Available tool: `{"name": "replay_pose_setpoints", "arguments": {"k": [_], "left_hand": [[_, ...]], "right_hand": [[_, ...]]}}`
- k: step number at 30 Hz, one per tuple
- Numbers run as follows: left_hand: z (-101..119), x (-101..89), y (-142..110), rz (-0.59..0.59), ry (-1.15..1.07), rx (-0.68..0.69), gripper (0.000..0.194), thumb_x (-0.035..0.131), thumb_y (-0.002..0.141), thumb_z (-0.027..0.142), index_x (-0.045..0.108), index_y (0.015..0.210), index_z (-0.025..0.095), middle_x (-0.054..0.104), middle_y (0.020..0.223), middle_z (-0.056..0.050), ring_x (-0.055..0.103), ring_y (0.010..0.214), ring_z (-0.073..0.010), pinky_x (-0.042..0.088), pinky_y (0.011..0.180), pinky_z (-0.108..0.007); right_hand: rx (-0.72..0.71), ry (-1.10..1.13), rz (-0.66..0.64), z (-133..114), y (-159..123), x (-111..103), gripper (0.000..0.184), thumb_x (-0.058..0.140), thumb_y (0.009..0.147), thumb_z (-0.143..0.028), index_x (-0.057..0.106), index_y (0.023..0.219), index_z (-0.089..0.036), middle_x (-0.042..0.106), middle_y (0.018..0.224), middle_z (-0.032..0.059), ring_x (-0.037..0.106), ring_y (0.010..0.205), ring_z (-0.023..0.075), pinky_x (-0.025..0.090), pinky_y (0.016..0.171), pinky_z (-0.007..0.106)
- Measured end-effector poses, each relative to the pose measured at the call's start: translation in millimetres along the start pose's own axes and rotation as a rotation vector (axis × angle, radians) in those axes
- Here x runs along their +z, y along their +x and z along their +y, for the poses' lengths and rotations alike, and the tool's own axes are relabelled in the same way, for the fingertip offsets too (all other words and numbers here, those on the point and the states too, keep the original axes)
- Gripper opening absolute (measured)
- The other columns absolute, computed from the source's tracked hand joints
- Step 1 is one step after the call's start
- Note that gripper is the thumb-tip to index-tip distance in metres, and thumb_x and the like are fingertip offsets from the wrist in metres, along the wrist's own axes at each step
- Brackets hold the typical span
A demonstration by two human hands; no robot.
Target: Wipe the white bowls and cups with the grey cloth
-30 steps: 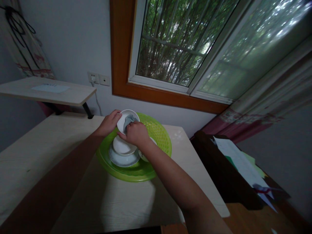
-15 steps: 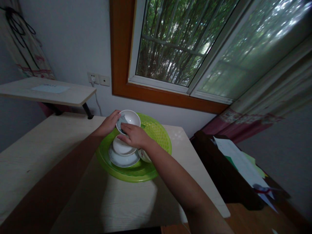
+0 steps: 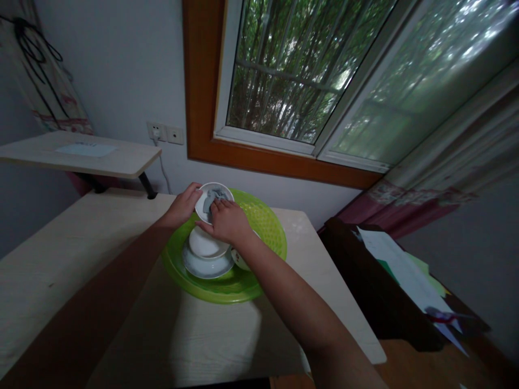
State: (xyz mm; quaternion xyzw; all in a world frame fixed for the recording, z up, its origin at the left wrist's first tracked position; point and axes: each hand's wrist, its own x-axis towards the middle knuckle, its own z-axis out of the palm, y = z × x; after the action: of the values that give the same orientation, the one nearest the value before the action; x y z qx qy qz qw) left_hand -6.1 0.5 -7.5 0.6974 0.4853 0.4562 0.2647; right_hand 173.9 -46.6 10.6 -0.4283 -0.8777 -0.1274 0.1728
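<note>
A white bowl (image 3: 204, 196) is tilted toward me above the green basket, its rim gripped at the left by my left hand (image 3: 183, 206). Inside the bowl, my right hand (image 3: 229, 220) presses a grey cloth (image 3: 213, 196) against the inner surface, its fingers on the cloth's lower edge. Directly below, another white bowl (image 3: 207, 244) rests upside down on a white plate (image 3: 206, 268). A patterned bowl (image 3: 240, 260) sits to their right, partly hidden by my right forearm.
The round green plastic basket (image 3: 271, 229) stands on a pale wooden table (image 3: 214, 335) by the window. A small raised shelf (image 3: 133, 159) with a paper on it is at the left. Dark furniture (image 3: 377, 286) with papers stands beyond the table's right edge.
My right hand has slid to the right inside the bowl, and the grey cloth has moved from the bowl's left side toward its middle. My left hand keeps its hold on the rim.
</note>
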Motion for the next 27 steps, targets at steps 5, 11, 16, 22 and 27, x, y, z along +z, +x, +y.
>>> {"name": "replay_pose_setpoints", "arguments": {"k": [5,11,16,22,27], "left_hand": [[2.0,-2.7,0.4,0.025,0.045,-0.033,0.036,0.035,0.094,0.045,0.055,0.112,0.022,0.064,0.098,-0.002,0.057,0.086,-0.0183,0.044,0.077,-0.029],[-0.3,-1.8,1.0,0.027,0.016,-0.014,0.034,0.036,0.094,0.044,0.056,0.109,0.022,0.064,0.101,-0.003,0.057,0.090,-0.0196,0.044,0.081,-0.030],[-4.3,0.4,2.7,0.002,-0.045,-0.004,0.033,0.036,0.094,0.045,0.057,0.107,0.022,0.063,0.096,-0.001,0.058,0.089,-0.0193,0.045,0.083,-0.030],[-9.0,2.0,5.7,-0.022,-0.011,0.005,0.035,0.036,0.094,0.046,0.056,0.112,0.022,0.065,0.100,-0.002,0.059,0.091,-0.0197,0.046,0.083,-0.031],[-6.7,1.8,4.2,-0.011,0.036,0.003,0.037,0.037,0.094,0.046,0.056,0.115,0.023,0.066,0.105,-0.002,0.060,0.093,-0.0199,0.045,0.086,-0.032]], "right_hand": [[0.029,-0.024,-0.143,0.2,-0.9,-13.1,0.078,0.026,0.094,-0.074,0.073,0.094,-0.012,0.073,0.093,0.0170,0.068,0.089,0.0281,0.048,0.084,0.039],[-0.145,0.138,-0.147,8.2,-4.6,-14.6,0.062,0.028,0.100,-0.061,0.070,0.098,-0.016,0.073,0.098,0.0114,0.068,0.094,0.0212,0.046,0.085,0.031],[-0.296,0.232,-0.029,10.3,-4.1,-2.0,0.057,0.034,0.101,-0.056,0.058,0.127,-0.012,0.064,0.130,0.0143,0.057,0.123,0.0212,0.040,0.106,0.031],[-0.182,0.073,-0.014,5.4,-6.1,13.2,0.076,0.039,0.095,-0.067,0.047,0.141,-0.007,0.050,0.147,0.0193,0.041,0.140,0.0287,0.025,0.119,0.044],[-0.034,-0.023,0.006,3.2,-5.7,12.8,0.078,0.044,0.093,-0.067,0.047,0.141,-0.004,0.046,0.148,0.0224,0.041,0.140,0.0329,0.023,0.119,0.050]]}}
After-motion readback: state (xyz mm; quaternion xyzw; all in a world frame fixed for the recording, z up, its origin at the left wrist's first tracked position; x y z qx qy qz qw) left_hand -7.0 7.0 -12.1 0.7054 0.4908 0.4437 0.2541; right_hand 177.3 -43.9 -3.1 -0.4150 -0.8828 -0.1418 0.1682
